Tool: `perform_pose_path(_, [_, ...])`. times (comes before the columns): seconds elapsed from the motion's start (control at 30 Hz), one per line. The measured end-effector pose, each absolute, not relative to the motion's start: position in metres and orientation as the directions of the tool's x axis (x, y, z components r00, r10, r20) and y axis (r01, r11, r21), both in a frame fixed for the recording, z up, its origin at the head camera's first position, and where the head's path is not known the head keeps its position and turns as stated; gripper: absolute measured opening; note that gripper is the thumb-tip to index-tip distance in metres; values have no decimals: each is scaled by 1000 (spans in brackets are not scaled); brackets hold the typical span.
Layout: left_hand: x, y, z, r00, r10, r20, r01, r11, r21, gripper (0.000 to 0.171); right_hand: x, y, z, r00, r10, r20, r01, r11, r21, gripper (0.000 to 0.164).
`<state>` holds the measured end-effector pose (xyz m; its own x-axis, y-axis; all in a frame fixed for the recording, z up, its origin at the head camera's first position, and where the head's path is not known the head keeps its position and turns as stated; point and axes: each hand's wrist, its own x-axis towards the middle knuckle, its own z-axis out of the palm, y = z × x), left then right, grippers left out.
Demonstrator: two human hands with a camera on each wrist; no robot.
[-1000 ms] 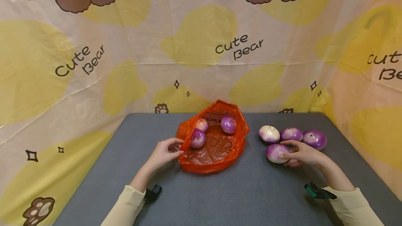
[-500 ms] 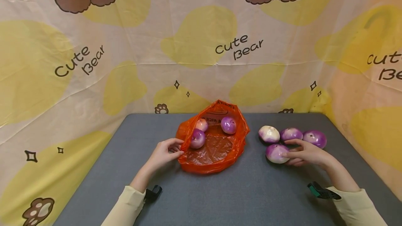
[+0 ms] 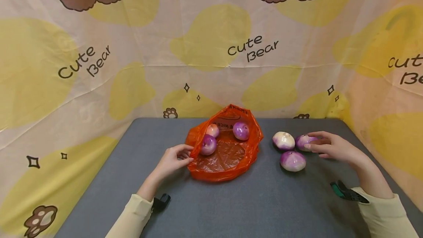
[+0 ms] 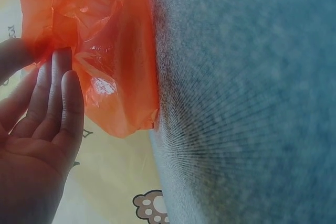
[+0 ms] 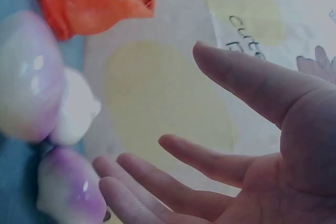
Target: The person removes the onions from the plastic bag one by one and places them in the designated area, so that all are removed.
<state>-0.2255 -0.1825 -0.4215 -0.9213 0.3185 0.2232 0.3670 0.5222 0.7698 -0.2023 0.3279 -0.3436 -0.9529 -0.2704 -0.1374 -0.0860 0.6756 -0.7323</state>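
An orange plastic bag (image 3: 228, 157) lies open on the grey table (image 3: 231, 208) with three purple-and-white round vegetables inside (image 3: 208, 145). My left hand (image 3: 185, 155) pinches the bag's left rim, and the left wrist view shows its fingers (image 4: 58, 93) against the orange film (image 4: 115, 77). Right of the bag lie a whitish vegetable (image 3: 283, 140), a purple one (image 3: 302, 141) and a front one (image 3: 292, 161). My right hand (image 3: 322, 143) hovers with spread, straight fingers over the far right of that group, fingertips at the purple one (image 5: 68, 192). Whatever lies under the palm is hidden.
A printed cloth backdrop (image 3: 211, 47) walls in the table at the back and both sides. Small dark clips sit by my left sleeve (image 3: 161, 202) and right sleeve (image 3: 347, 193). Bare grey table surface stretches across the front.
My right hand left the front vegetable and moved back and to the right, now covering the far-right purple one. The left hand and the bag stayed put.
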Motion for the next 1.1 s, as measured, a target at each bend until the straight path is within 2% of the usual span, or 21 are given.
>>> perform_pose_path(0.17, [-215, -177, -404, -910, 344, 231, 389, 515, 764, 30, -208, 315, -336, -951, -296, -87, -121, 616, -778, 60])
perform_pose_path(0.33, [-225, -182, -422, -913, 335, 232, 385, 521, 762, 31, -216, 296, -334, -946, -308, -100, -87, 538, -838, 65])
perform_pose_path(0.57, [-233, -187, -434, -918, 326, 228, 373, 507, 777, 30, -229, 273, -330, -959, -272, -84, -112, 632, -767, 65])
perform_pose_path(0.87, [-234, -187, -433, -915, 332, 229, 378, 511, 772, 29, -246, 242, -329, -939, -336, -70, -121, 515, -849, 63])
perform_pose_path(1.1, [-233, -186, -432, -916, 330, 227, 376, 515, 770, 29, -259, 217, -331, -923, -375, -86, -121, 495, -860, 64])
